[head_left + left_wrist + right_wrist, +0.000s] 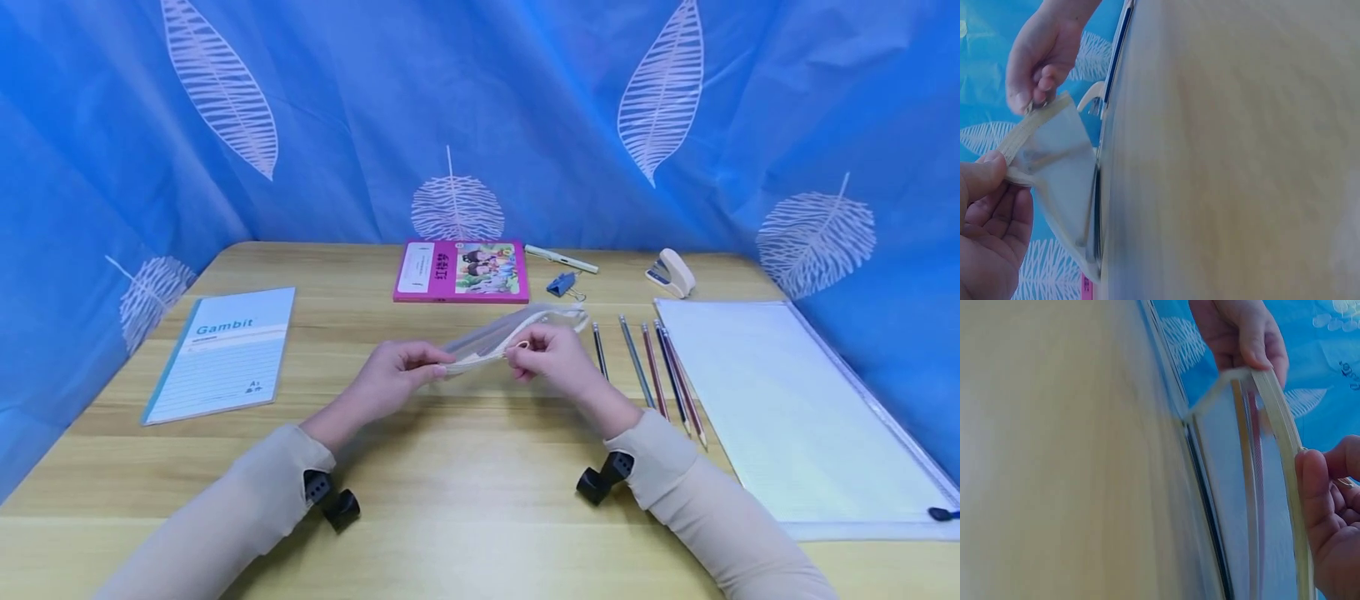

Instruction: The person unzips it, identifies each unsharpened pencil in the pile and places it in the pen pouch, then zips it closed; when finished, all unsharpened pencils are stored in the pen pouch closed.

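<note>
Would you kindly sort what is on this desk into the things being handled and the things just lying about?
In hand: clear zip pouch, held by left hand and right hand.

Lying about: pencils, Gambit notebook, pink book, stapler, binder clip, pen, mesh folder.

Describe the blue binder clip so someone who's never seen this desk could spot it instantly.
Start at the pink book lying at the far middle of the wooden table. Just right of it, below a cream pen, sits the binder clip. It is the only small blue thing there, with wire handles; the beige stapler lies further right.
</note>
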Action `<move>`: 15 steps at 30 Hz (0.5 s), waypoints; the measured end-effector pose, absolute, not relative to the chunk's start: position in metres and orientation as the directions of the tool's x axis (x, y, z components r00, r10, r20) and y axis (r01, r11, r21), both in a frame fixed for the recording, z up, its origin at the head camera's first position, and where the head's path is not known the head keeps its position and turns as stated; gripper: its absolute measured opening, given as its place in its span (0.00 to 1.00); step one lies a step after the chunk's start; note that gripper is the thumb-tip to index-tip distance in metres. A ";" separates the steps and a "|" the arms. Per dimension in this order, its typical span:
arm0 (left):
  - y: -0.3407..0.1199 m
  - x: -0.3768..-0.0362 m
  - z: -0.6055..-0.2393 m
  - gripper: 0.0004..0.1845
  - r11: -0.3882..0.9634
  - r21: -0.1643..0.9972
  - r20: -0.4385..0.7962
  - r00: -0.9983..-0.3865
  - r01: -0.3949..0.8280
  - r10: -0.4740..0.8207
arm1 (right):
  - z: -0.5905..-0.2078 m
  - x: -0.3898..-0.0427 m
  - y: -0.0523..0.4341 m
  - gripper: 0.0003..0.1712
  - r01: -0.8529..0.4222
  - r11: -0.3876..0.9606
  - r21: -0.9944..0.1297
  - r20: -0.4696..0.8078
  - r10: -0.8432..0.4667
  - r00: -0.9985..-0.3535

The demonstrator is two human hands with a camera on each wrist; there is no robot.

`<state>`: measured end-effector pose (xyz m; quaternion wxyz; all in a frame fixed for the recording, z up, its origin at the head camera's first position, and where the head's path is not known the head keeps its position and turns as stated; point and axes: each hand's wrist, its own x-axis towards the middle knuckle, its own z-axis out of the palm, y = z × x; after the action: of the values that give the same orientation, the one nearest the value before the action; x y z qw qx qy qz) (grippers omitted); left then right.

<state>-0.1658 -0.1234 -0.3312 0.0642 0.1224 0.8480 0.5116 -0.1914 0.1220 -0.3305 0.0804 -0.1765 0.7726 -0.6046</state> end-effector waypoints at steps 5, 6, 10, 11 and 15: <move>-0.130 -0.166 -0.330 0.07 0.454 0.881 0.006 -0.964 0.131 0.267 | -0.329 -0.196 0.140 0.09 -0.137 0.240 -0.961 0.055 -0.322 -0.945; -0.131 -0.167 -0.329 0.07 0.459 0.879 0.004 -0.965 0.129 0.263 | -0.329 -0.196 0.143 0.09 -0.130 0.243 -0.961 0.048 -0.314 -0.948; -0.136 -0.168 -0.330 0.08 0.480 0.869 -0.004 -0.971 0.115 0.240 | -0.327 -0.197 0.155 0.10 -0.112 0.247 -0.963 0.036 -0.293 -0.955; -0.138 -0.168 -0.331 0.08 0.483 0.868 -0.005 -0.972 0.111 0.233 | -0.327 -0.198 0.158 0.11 -0.102 0.243 -0.965 0.029 -0.286 -0.958; -0.143 -0.170 -0.334 0.08 0.480 0.871 -0.003 -0.974 0.108 0.225 | -0.325 -0.198 0.167 0.13 -0.049 0.227 -0.973 -0.012 -0.259 -0.966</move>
<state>-0.1704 -0.1434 -0.3336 0.0584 0.0969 0.8583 0.5006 -0.1978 0.1667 -0.3254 0.0853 -0.0988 0.7786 -0.6138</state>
